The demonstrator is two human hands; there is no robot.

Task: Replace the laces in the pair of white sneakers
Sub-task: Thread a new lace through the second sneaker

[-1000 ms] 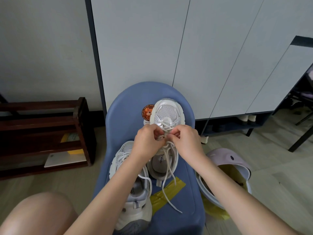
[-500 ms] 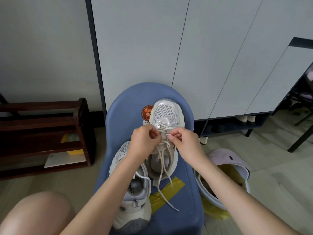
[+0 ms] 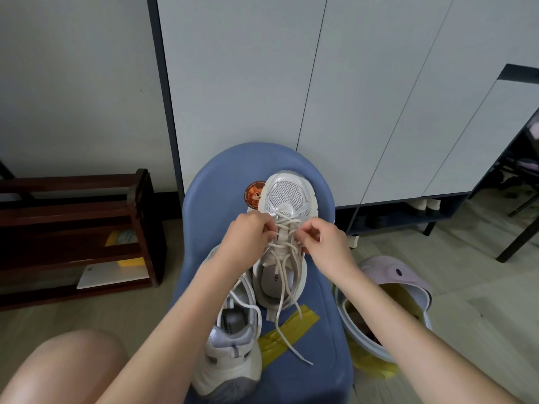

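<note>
My knee (image 3: pixel 58 371): bare, rounded, lower left of the frame.
Near sneaker (image 3: pixel 230 339): white with grey heel panels, smooth leather-like upper, lying bottom centre on the chair seat, heel toward me; my left forearm crosses over it.
Yellow tape (image 3: pixel 287 330): wrinkled strip stuck on the seat, right of the near sneaker; a loose lace end lies across it.
Blue chair (image 3: pixel 320 330): smooth moulded plastic, rounded back, centre of the frame; it carries both sneakers.
Far sneaker (image 3: pixel 287 196): white, mesh toe, chunky sole, centre of the frame, toe pointing away from me.
Lace (image 3: pixel 280 287): off-white round cord, criss-crossed at the eyelets, two ends trailing back over the shoe opening.
My left hand (image 3: pixel 248 237): fingers curled, pinching the lace at the left eyelets.
My right hand (image 3: pixel 323 243): fingers curled, pinching the lace at the right eyelets.
Sticker (image 3: pixel 254 194): round, orange cartoon, on the chair back beside the toe.
Bin (image 3: pixel 402 275): pale lilac, rounded, yellow liner, right of the chair.
Wooden rack (image 3: pixel 87 223): dark slats, left.
Cabinet doors (image 3: pixel 262 83): flat grey panels, top.
</note>
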